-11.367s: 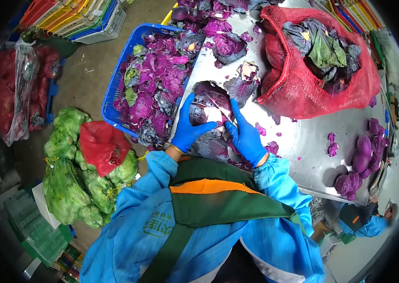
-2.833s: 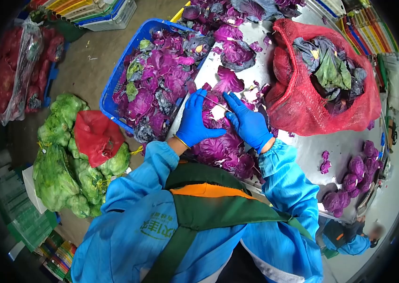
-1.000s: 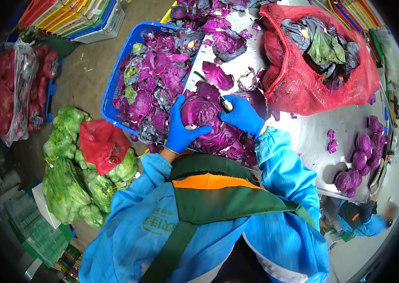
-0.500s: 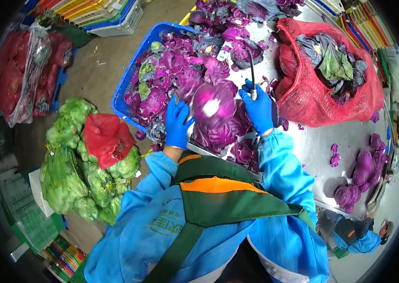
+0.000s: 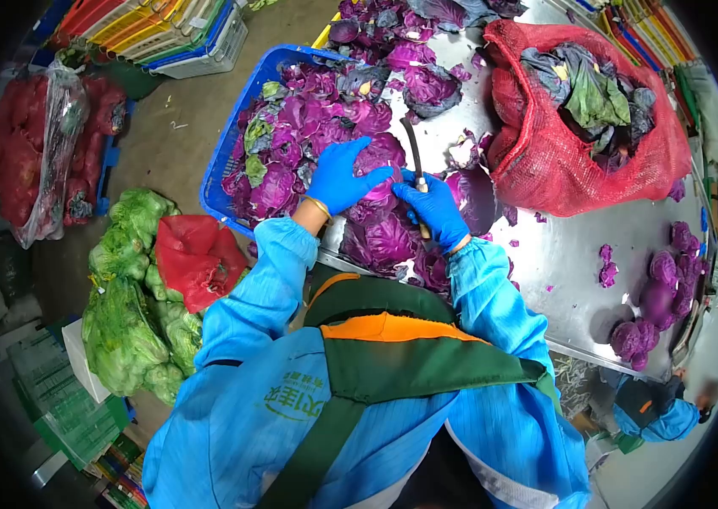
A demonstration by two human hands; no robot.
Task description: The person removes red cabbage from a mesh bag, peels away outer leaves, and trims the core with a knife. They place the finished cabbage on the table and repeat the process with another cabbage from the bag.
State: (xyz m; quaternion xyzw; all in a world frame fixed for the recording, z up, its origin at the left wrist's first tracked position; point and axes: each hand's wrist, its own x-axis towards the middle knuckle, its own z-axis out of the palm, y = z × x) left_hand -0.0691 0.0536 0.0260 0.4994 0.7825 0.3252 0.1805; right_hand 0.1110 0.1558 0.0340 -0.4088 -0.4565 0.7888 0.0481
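Observation:
A blue glove covers my left hand [image 5: 343,176], its thumb and fingers spread against a red cabbage [image 5: 387,151] at the crate's right edge. My right hand [image 5: 437,210], also gloved, is closed around the pale handle of a knife [image 5: 412,144]. The dark curved blade points up and away from me. My right fingertips are right by the left thumb, over the cabbage. Close below the hands sits another red cabbage [image 5: 376,239], and a smooth cabbage head [image 5: 471,199] lies just right of my right hand. A blue crate [image 5: 218,165] full of purple leaves stands at the left.
A red mesh sack [image 5: 537,174] of dark outer leaves stands on the metal table [image 5: 537,254]. Several red cabbages [image 5: 660,301] lie at its right edge. Bagged green vegetables [image 5: 125,314] are at lower left; stacked crates [image 5: 198,64] stand behind. Another person [image 5: 651,407] is at lower right.
My left hand has moved up and right onto the cabbage. My right hand has come left and down with the knife, so the hands are now close together. A smooth cabbage head shows at right.

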